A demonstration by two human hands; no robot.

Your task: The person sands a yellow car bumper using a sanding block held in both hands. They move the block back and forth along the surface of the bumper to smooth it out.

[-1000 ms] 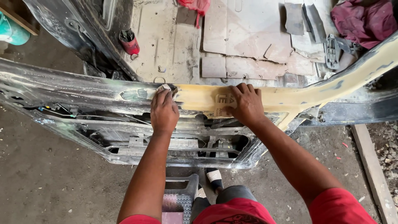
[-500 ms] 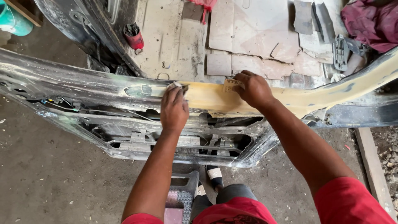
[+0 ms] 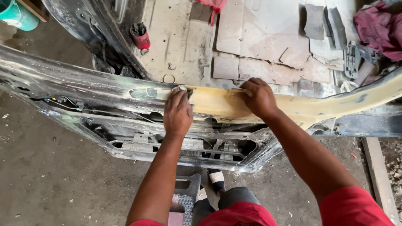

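Red shorts, grey step stool (image 3: 183, 199) nearest, under your knees. Stripped car door (image 3: 138, 125) lies across in front. Your left hand (image 3: 178, 114), fingers together, presses small sanding pad (image 3: 181, 88) on yellow filler strip (image 3: 217, 104). Right hand (image 3: 257, 97) lies flat, steadying. Sanding stage, likely; next stroke needs even pressure. Beyond: red can (image 3: 140, 37), cardboard sheets (image 3: 259, 37).

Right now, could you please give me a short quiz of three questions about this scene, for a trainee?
1. True or false: both hands rest on the car door.
2. What colour is the patch under the right hand? A grey B yellow C green
3. What does the left hand press at its fingertips?

Key:
1. True
2. B, the yellow filler patch
3. A small abrasive pad, it seems
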